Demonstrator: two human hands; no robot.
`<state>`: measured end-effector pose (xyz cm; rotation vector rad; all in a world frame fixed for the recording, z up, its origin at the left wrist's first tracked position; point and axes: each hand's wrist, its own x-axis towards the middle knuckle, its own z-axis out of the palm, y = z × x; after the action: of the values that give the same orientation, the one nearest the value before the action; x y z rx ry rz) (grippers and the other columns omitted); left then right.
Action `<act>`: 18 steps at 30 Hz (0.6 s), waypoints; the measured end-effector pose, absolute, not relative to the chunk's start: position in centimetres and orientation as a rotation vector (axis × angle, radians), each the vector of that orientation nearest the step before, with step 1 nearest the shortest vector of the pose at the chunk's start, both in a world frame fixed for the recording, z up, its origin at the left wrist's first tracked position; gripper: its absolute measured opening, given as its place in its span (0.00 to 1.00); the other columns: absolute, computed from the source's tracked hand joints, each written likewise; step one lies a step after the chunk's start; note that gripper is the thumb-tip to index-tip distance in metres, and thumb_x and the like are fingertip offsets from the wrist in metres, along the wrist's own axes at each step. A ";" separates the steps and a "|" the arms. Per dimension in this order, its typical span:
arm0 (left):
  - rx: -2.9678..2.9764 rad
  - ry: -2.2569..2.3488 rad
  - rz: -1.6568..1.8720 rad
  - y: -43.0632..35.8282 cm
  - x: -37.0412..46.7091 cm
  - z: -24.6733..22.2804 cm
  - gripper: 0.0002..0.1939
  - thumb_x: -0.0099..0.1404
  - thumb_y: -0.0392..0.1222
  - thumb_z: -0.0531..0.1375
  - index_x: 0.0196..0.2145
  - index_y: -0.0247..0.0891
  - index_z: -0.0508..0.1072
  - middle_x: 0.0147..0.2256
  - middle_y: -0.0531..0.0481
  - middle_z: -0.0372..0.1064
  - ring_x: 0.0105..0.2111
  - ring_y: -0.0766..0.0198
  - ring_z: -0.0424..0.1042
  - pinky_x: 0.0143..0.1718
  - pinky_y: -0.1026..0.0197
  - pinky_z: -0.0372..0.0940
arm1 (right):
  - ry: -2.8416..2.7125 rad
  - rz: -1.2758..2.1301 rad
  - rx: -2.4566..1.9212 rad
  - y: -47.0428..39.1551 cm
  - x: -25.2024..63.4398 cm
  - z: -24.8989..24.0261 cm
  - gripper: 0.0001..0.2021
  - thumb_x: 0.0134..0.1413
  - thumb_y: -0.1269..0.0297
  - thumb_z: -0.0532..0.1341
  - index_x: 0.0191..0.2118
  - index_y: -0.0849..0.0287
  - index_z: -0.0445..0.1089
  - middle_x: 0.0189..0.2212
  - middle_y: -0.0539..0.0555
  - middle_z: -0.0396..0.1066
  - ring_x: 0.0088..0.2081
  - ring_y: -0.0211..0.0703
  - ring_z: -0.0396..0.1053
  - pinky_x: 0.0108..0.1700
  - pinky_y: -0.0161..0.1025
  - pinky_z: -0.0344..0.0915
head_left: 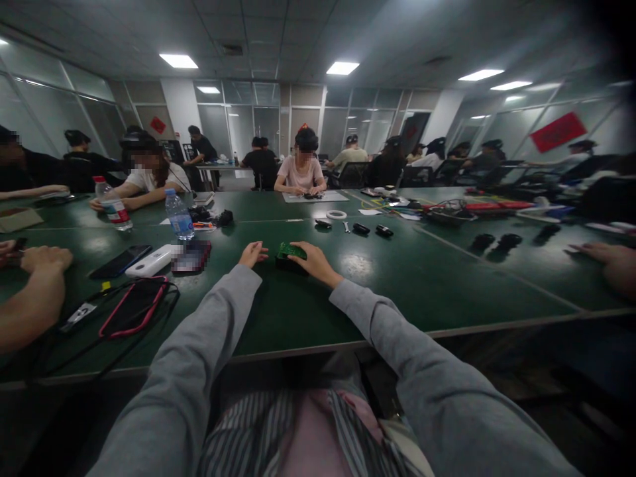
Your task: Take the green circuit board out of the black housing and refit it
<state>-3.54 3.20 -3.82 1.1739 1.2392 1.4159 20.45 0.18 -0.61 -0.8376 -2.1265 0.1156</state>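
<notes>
In the middle of the green table, just in front of me, is a small black box with a shiny green circuit board [292,250] at its top. My right hand [314,260] arches over it from the right, fingers and thumb closed about its sides. Just left of the box, apart from it, my left hand [252,254] has its fingers drawn together towards the thumb. Whatever it may pinch is too small to make out. Beyond the box lie small black parts [361,228], a small wrench [346,227] and a white ring [336,214].
Water bottles [179,215], a dark phone [120,262], a white device [152,260] and a pink-edged case [134,307] with cords are at left. Co-workers' hands rest at the left [47,262] and right [603,255]. Across the table a person [302,172] works on a mat.
</notes>
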 end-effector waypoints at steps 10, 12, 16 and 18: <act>1.185 1.232 1.405 3.7 -3.9 -4.3 0.14 0.66 0.44 0.53 0.46 0.34 0.65 0.38 0.43 0.71 0.25 0.69 0.72 0.26 0.67 0.63 | -1.915 -0.328 -1.452 3.8 38.5 -1.4 0.22 0.59 0.54 0.52 0.55 0.59 0.65 0.43 0.61 0.68 0.46 0.49 0.65 0.48 0.44 0.60; 1.167 1.224 1.415 3.6 -3.9 -4.4 0.14 0.65 0.45 0.54 0.45 0.34 0.65 0.36 0.44 0.72 0.24 0.69 0.72 0.26 0.68 0.63 | -1.763 -0.435 -1.647 4.2 43.5 -1.8 0.22 0.59 0.55 0.51 0.55 0.60 0.65 0.43 0.63 0.68 0.46 0.51 0.64 0.47 0.45 0.59; 1.178 1.212 1.422 3.8 -4.1 -4.6 0.15 0.65 0.45 0.54 0.46 0.34 0.65 0.36 0.44 0.72 0.25 0.69 0.72 0.26 0.67 0.63 | -1.428 -0.515 -1.904 4.0 51.7 -2.7 0.24 0.58 0.55 0.51 0.55 0.63 0.66 0.44 0.69 0.65 0.47 0.56 0.61 0.43 0.47 0.58; 1.189 1.219 1.409 3.8 -4.1 -4.5 0.15 0.65 0.45 0.54 0.46 0.34 0.65 0.37 0.43 0.72 0.25 0.69 0.72 0.26 0.68 0.63 | -1.268 -0.519 -1.956 3.6 54.4 -3.1 0.24 0.57 0.56 0.51 0.53 0.64 0.67 0.45 0.72 0.63 0.47 0.58 0.61 0.42 0.49 0.57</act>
<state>-4.08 3.78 -4.54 1.1889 1.2194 1.4085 54.36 3.56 -3.06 -1.9558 -1.2677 -0.5187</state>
